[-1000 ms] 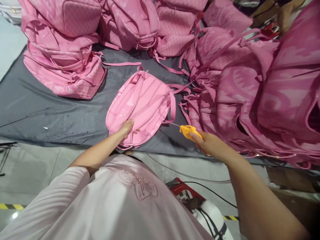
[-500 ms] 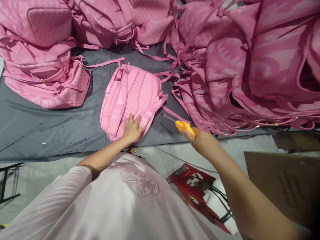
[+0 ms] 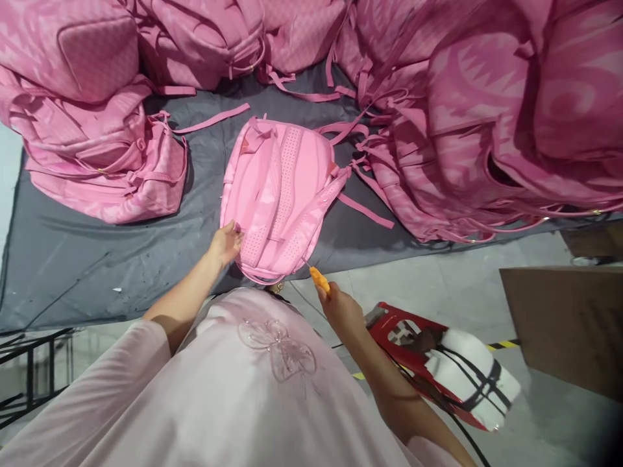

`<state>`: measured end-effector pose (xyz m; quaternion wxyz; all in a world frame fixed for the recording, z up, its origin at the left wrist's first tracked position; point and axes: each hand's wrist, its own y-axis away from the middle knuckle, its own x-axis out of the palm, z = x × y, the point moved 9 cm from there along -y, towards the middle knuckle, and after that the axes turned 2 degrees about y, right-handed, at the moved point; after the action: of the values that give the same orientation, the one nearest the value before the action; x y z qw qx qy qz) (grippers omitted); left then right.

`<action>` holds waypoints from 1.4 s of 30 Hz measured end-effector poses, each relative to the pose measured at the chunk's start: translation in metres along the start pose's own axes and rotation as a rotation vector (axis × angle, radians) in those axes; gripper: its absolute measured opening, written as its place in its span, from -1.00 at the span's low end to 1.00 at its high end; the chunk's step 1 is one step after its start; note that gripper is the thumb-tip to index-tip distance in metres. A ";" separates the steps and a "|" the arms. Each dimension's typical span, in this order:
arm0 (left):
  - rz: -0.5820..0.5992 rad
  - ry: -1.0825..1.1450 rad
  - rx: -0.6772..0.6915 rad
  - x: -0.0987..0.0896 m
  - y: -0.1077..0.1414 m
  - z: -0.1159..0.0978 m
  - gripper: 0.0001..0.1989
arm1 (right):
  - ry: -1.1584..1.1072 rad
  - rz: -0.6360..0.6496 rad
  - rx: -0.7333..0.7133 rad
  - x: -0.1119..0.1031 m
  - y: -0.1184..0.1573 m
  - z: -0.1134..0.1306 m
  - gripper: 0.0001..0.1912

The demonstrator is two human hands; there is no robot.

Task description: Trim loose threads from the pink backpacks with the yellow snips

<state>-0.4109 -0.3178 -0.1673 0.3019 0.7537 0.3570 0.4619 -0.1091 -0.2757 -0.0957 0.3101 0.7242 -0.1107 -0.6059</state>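
"Grip of the right hand (image 3: 342, 311), head view?"

"Closed around the handle of an orange-handled tool (image 3: 320, 280); its thin shaft points away from the wearer, the tip at the lower right side of the light pink backpack (image 3: 302, 162). Whether the tip touches the fabric cannot be told."

"And the left hand (image 3: 225, 245)?"

"Open, fingers loosely curled, at the backpack's lower left side. Contact between fingertips and fabric is not clear."

"Position of the backpack?"

"Near the middle of the near edge of the cloth-covered table (image 3: 189, 259), back panel and shoulder straps facing up. One loose strap end (image 3: 367, 212) extends to its right across the dark grey cloth."

"Surrounding items on the table?"

"Stacked pink backpacks (image 3: 104, 149) toward the left edge; further pink backpacks (image 3: 204, 45) along the far side; a large pink heap (image 3: 467, 130) over the right part, some with a toothed-mouth print. A small white scrap (image 3: 117, 289) lies on the cloth near the front left corner."

"Below table level?"

"Red stool-like object (image 3: 384, 327) at right, bearing a white bundle (image 3: 460, 363) with black straps; beyond it, a brown board (image 3: 564, 324). Black metal frame (image 3: 34, 370) at left."
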 end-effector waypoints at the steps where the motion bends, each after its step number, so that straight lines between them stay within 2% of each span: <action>1: 0.084 -0.003 -0.084 0.008 -0.002 0.008 -0.69 | -0.023 -0.014 -0.011 0.003 -0.004 0.012 -0.61; 3: 0.235 -0.030 -0.188 0.021 -0.005 0.018 -0.63 | -0.073 -0.047 -0.049 0.005 -0.014 0.037 -0.61; 6: 0.372 -0.057 -0.222 0.028 -0.009 0.020 -0.53 | -0.118 -0.086 -0.096 0.006 -0.022 0.056 -0.60; 8: 0.423 -0.049 -0.217 0.029 -0.013 0.016 -0.48 | -0.119 -0.122 -0.064 0.007 -0.022 0.049 -0.60; 12: 0.506 -0.036 -0.245 0.030 -0.016 0.011 -0.43 | -0.130 -0.182 0.154 0.011 -0.017 0.011 -0.59; 14: 0.527 -0.044 -0.270 0.031 -0.016 0.012 -0.38 | -0.170 -0.196 0.193 0.014 -0.019 0.006 -0.60; 18: 0.541 -0.034 -0.278 0.033 -0.017 0.015 -0.32 | -0.200 -0.217 0.175 0.019 -0.036 0.020 -0.60; 24: 0.558 -0.003 -0.296 0.037 -0.025 0.023 -0.23 | -0.179 -0.160 0.167 0.019 -0.055 0.021 -0.58; 27: 0.578 -0.008 -0.296 0.039 -0.024 0.022 -0.23 | -0.173 -0.167 0.171 0.011 -0.049 0.014 -0.57; 32: 0.667 0.011 -0.167 0.039 -0.012 0.008 -0.22 | -0.185 -0.175 0.168 0.009 -0.026 0.009 -0.59; 36: 0.615 -0.014 -0.148 0.040 -0.012 0.012 -0.19 | -0.246 -0.160 0.175 0.009 -0.015 0.005 -0.56; 42: 0.623 -0.046 -0.206 0.051 -0.015 0.022 -0.09 | -0.324 -0.164 0.212 0.012 -0.007 -0.005 -0.55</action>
<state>-0.3781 -0.2705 -0.1627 0.2287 0.8023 0.0541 0.5487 -0.1028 -0.2756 -0.1092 0.1599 0.6523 -0.1631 -0.7227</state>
